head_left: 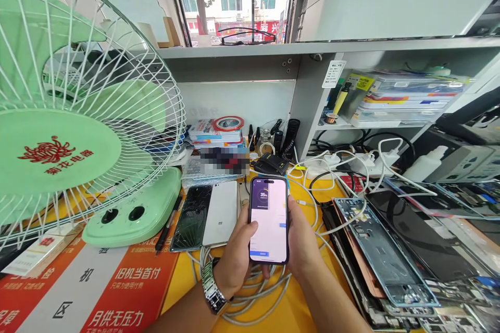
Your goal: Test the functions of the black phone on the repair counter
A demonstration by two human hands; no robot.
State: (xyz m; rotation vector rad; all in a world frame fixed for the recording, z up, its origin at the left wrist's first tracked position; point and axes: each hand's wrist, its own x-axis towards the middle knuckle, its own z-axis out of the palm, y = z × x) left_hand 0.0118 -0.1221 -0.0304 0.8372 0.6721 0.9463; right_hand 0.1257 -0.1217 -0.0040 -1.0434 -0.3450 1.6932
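Observation:
Both hands hold a smartphone (269, 239) upright in the middle of the view, its lit screen facing me with a purple panel reading 35%. My left hand (236, 255), a metal watch (213, 286) at its wrist, grips the left edge, with the thumb over the screen's border. Along the right edge my right hand (300, 237) is wrapped, most of its fingers hidden behind the phone. Beneath the hands lies a coiled pale cable (258, 317). Left of them rest a white phone (221, 213) and a dark phone with cracked glass (191, 218).
A green fan (133, 213) stands at the left. Phone frames and parts (386, 250) are piled on the right, with white cables (332, 171) behind. A grey shelf (234, 52) spans the back, carrying a white printer (390, 2). Boxes and tape (228, 123) sit below it.

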